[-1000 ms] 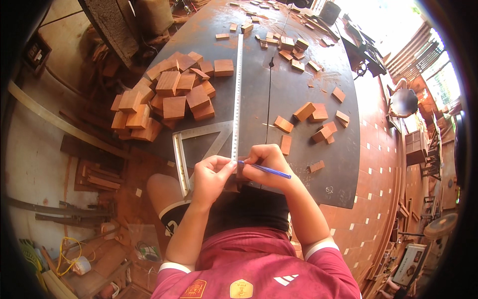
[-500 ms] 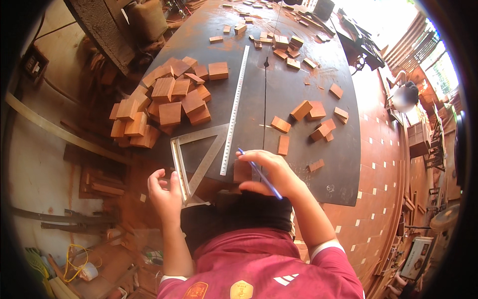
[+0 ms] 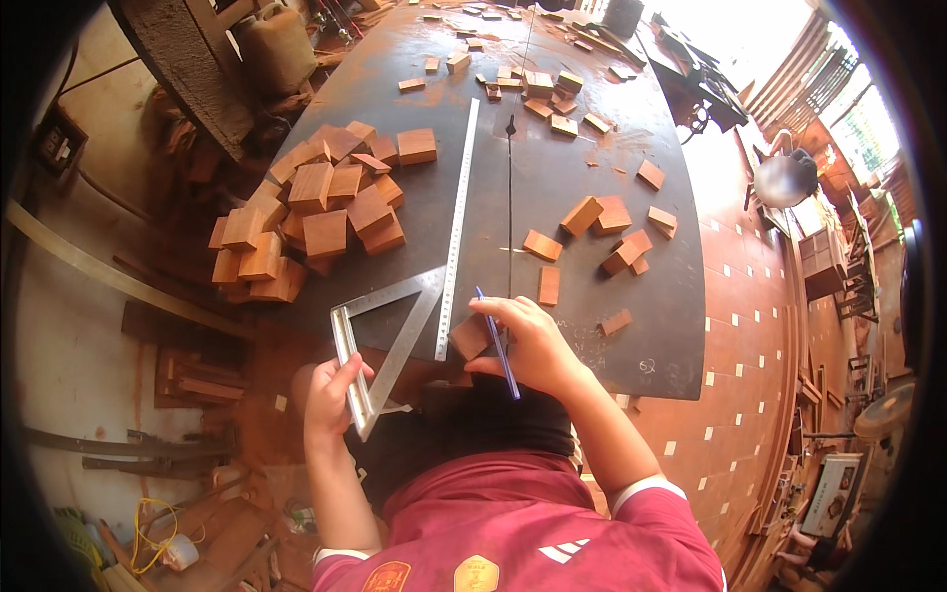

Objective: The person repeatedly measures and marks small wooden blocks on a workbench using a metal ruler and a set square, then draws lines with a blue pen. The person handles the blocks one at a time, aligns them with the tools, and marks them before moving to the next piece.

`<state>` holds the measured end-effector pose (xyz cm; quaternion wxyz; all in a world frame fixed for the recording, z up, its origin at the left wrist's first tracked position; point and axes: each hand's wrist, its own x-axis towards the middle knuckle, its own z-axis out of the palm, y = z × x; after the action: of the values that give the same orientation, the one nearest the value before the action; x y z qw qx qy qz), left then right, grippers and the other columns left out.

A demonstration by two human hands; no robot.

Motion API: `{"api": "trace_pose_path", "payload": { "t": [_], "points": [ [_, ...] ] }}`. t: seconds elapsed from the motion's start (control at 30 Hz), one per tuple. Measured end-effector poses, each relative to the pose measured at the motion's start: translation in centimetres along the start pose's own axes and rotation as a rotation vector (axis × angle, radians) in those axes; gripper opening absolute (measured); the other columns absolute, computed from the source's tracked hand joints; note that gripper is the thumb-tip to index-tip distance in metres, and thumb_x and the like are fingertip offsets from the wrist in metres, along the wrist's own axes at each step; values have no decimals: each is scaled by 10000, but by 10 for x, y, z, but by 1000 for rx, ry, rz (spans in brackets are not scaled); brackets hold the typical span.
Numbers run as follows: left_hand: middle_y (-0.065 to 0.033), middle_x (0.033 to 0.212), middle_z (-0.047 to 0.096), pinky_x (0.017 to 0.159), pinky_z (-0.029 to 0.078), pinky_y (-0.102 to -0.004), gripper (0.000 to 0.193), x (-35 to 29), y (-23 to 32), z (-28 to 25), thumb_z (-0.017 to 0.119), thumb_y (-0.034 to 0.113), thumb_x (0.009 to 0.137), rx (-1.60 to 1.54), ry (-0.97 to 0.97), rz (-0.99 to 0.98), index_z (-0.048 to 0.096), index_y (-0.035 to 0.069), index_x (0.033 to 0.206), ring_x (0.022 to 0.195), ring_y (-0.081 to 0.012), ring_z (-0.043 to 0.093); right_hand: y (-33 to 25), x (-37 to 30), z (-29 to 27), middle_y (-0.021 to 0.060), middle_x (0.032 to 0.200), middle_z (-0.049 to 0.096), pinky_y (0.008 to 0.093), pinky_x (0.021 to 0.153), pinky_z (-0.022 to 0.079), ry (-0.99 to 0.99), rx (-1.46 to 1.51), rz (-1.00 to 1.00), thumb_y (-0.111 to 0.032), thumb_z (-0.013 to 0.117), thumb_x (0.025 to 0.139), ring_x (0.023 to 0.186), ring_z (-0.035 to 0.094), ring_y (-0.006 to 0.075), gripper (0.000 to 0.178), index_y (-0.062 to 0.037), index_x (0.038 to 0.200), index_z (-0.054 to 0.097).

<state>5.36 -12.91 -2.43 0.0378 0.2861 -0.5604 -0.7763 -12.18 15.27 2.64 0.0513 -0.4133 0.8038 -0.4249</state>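
My left hand (image 3: 333,393) is closed on the thick edge of a metal triangular square (image 3: 393,340), thumb on top, at the near edge of the dark table. The far corner of the square reaches the long white ruler (image 3: 457,227), which lies lengthwise on the table. My right hand (image 3: 538,345) has a blue pen (image 3: 498,343) tucked across its fingers. Between its thumb and fingertips it grips a reddish-brown wooden block (image 3: 472,337), turned at an angle near the ruler's near end. Part of the block is hidden by the fingers.
A heap of wooden blocks (image 3: 326,212) covers the table's left side. Several loose blocks (image 3: 612,215) lie to the right, with smaller offcuts (image 3: 538,84) farther back. The dark tabletop (image 3: 592,370) has chalk marks near its front right. Another person (image 3: 784,178) is at the far right.
My left hand has closed on the square's thick edge, which has shifted slightly. In my right hand the block has turned and moved toward the ruler, and the pen stands more upright.
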Motion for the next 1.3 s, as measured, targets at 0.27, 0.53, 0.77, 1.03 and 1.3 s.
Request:
{"api": "trace_pose_path", "payload": {
  "t": [0.27,0.53,0.77,1.03,1.3],
  "points": [
    [-16,584,518,467,332,-243,277,-45,23,38,639,250,951,-153,264,310,620,32,781,483,-97,472,-3,-6,29,149,1133,703,374,788,589,278,65,141,-315,967,669,932,696,271,710,-33,1243,658],
    [-10,681,577,561,391,-245,210,-55,-9,75,627,184,941,-95,115,297,627,29,800,592,-86,515,0,-12,19,95,1001,729,278,638,560,381,138,194,-162,853,841,779,686,153,409,-24,1191,693],
    [12,736,575,606,390,-258,201,-60,-18,92,603,159,974,-40,63,294,613,27,823,662,-72,495,-5,-12,13,105,925,722,270,623,538,370,195,185,-117,793,890,732,672,141,263,-9,1116,711],
    [-7,751,581,629,418,-278,235,-70,-17,110,587,190,1003,94,144,337,612,15,848,681,-91,515,-16,-4,7,101,803,708,269,658,520,244,318,265,-61,696,920,703,650,113,197,9,1103,675],
    [-13,737,573,622,421,-287,236,-70,-19,116,571,173,1014,171,148,390,603,5,851,666,-99,505,-6,0,10,43,709,666,250,575,492,288,418,243,-60,681,870,608,608,69,144,12,988,641]
  ]
}}
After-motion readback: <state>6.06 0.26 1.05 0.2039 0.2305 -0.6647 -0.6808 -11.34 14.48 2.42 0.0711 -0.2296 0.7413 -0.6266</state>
